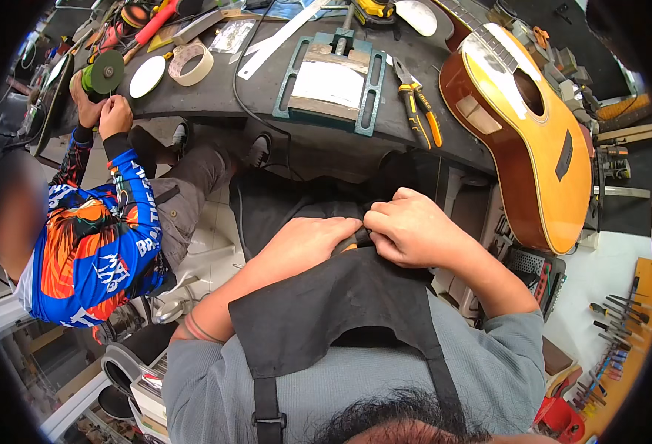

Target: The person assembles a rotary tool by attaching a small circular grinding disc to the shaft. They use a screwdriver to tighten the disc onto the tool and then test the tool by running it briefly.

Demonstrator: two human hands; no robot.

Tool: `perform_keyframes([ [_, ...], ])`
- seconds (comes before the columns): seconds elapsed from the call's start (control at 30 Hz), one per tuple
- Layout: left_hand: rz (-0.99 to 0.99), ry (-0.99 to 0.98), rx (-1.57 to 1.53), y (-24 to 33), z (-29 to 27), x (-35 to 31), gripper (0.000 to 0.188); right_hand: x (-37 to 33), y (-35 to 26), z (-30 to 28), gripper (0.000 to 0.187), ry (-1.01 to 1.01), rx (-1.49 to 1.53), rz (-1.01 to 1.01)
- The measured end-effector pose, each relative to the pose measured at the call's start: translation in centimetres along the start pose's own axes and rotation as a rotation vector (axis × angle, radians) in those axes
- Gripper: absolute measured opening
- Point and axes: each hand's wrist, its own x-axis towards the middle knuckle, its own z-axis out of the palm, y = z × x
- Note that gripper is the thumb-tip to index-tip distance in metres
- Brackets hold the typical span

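Both my hands meet at my lap, in front of the black apron (333, 288) that I wear. My left hand (315, 233) is closed, its fingertips touching those of my right hand (407, 226). That hand is curled up too, thumb against fingers. Just below the fingertips a small dark thing with an orange-yellow part (351, 243) peeks out; its kind is hidden by my fingers and the cloth. Beyond my hands, on the dark workbench (215, 96), lie yellow-and-black pliers (417, 111) beside a green drill-press vise (329, 81) with a white sheet on it.
An acoustic guitar (526, 140) leans over the bench's right side. Left of the vise are a steel ruler (281, 41), a tape roll (191, 64) and a black cable (238, 81). At left, a co-worker (104, 237) holds something near a green disc tool (106, 72). Files (622, 318) hang at right.
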Motion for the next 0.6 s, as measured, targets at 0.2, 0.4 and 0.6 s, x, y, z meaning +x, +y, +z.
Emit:
perform_keyframes([
  [0.2,0.009,0.0,0.049,0.0,-0.1,-0.2,0.042,0.4,0.1,1.5,0.013,0.11,0.185,0.029],
  [0.4,0.027,-0.011,0.09,-0.7,0.6,-0.3,0.045,-0.1,0.4,3.0,0.016,0.066,0.411,0.155],
  [0.6,0.028,-0.03,0.106,0.4,-0.4,-0.1,0.04,1.1,-1.0,-2.6,0.03,0.225,0.103,0.067],
])
